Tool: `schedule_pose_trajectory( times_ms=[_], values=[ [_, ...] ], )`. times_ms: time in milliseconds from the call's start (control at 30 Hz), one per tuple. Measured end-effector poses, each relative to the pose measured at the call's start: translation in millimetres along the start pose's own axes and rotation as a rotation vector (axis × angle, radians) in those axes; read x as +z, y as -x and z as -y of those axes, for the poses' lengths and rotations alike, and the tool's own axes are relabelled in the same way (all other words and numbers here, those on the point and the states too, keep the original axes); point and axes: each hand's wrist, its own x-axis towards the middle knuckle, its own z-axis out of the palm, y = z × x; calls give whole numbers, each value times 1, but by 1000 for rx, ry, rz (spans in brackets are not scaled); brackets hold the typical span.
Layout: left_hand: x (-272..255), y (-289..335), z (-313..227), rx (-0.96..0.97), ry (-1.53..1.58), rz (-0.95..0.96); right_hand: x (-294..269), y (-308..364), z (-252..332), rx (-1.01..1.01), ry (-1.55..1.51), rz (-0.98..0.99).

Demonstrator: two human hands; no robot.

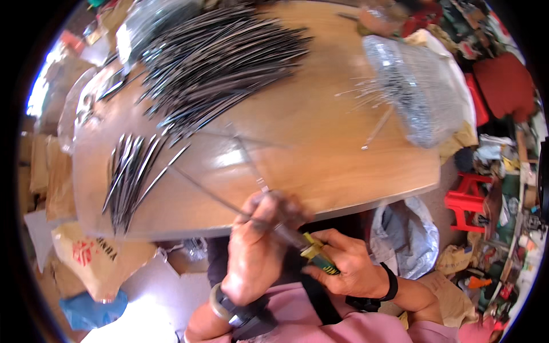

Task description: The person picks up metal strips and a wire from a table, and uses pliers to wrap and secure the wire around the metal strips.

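My left hand [257,240], blurred by motion, is closed around thin rods over the table's near edge. A dark thin strip [209,194] sticks out from it to the upper left, and a paler thin rod [249,157] points up across the table. Close beside it, my right hand [349,263] grips a hand tool with a yellow and dark green handle [320,257]. The tool's metal end [289,235] reaches to the left hand's fingers; its exact kind is blurred. A small bundle of dark thin strips [128,177] lies at the table's left.
A large heap of dark strips [223,63] covers the far left of the wooden table [320,154]. Thin pale rods [366,91] spill from a clear plastic bag [417,91] at right. A red stool [469,200] and a silvery sack [406,240] stand beyond the edge.
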Motion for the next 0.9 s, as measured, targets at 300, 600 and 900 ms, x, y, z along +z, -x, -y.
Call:
schedule_pose_trajectory(
  times_ms=[300, 600, 900],
  values=[
    [-72, 28, -81, 418, -426, -360, -116, -34, -34, -161, 451, -361],
    [-109, 28, -144, 914, -1372, -529, -115, -70, -47, -553, 859, -177],
    [-23, -53, -146, 1151, -1378, -98, -127, -51, -3, -137, 456, -677]
  ],
)
